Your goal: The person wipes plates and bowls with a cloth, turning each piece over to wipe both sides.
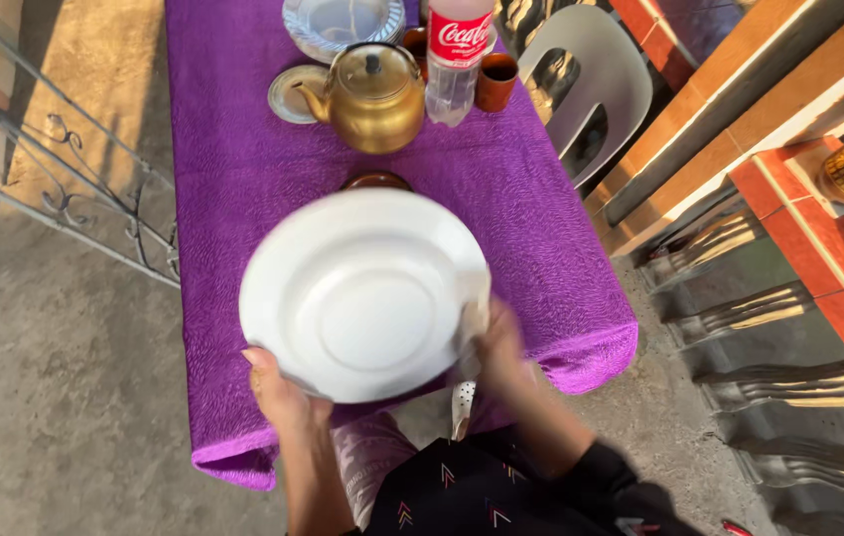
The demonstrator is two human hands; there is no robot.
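White plate (362,294) held above the near end of the tabletop (243,179), tilted toward the camera, underside ring visible, slightly blurred. Left hand (281,393) at the plate's 7 o'clock edge, grip clamped on the rim, fingers behind the plate, thumb side at the front. Right hand (501,347) at the plate's 4 o'clock edge, blurred, grip closed on a pale cloth (464,402) pressed to the rim; cloth end hanging down below the hand at 6 o'clock. Plate thus spanning between both grips, centre at 12 o'clock from the wrists, clear of the tabletop surface.

Tabletop covered by a purple cloth reaching to the near edge and draped over it. Dark brown bowl (375,181) on the tabletop just beyond the plate's 12 o'clock rim, mostly hidden by it. Gold teapot (372,97) farther along at 12 o'clock, spout toward 9 o'clock. Small saucer (290,93) just beside the teapot at its 9 o'clock. Clear plastic bottle (457,62) with a red label at the teapot's 3 o'clock, touching or nearly so. Brown cup (495,81) at the bottle's 3 o'clock. Glass dish (341,24) at the far end, 12 o'clock from the teapot. Grey plastic chair (596,84) beside the tabletop at 2 o'clock.
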